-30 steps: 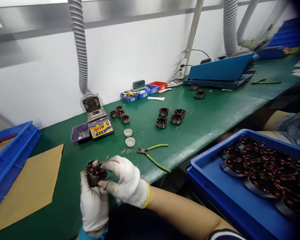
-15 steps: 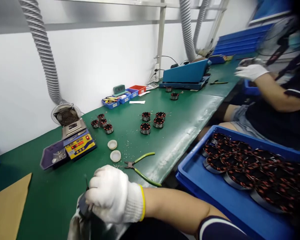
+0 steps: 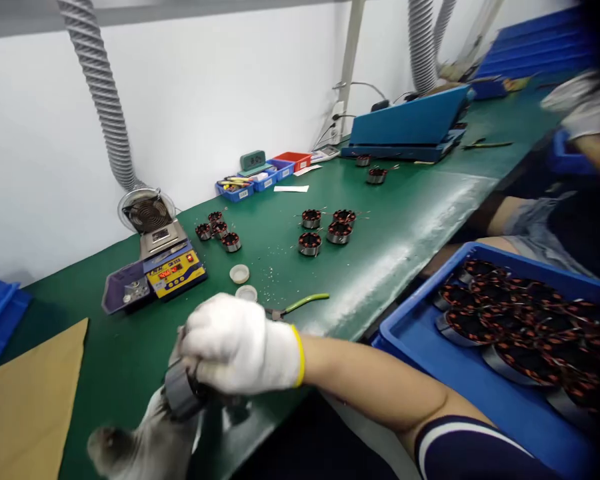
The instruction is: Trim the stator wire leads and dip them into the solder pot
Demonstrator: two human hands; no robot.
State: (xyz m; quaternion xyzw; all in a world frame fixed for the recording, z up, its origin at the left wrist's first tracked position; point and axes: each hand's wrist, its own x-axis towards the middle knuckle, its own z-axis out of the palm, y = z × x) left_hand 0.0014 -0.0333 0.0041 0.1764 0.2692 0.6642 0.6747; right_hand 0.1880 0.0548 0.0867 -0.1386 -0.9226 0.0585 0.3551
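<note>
Near the table's front edge, my left hand (image 3: 153, 433) in a dirty grey-white glove holds a motor stator (image 3: 181, 392) tilted on its side, its metal ring facing left. My right hand (image 3: 230, 343), in a white glove with a yellow cuff, is closed over the stator's upper right edge; its fingertips are partly hidden. Just beyond my right hand lie green-handled cutters (image 3: 305, 302), partly covered by it, and two small white dishes, the nearer dish (image 3: 247, 293) also partly covered.
A yellow soldering station (image 3: 176, 272) with a purple tray (image 3: 114, 287) stands at left. Several stators (image 3: 310, 244) sit mid-table. A blue bin (image 3: 405, 340) full of stators is at right, beside a co-worker's bare knee. Cardboard (image 3: 35, 400) lies at left.
The view has shifted, so the table's contents sit differently in frame. Both hands have risen and the stator shows more clearly; my right hand now covers part of the cutters.
</note>
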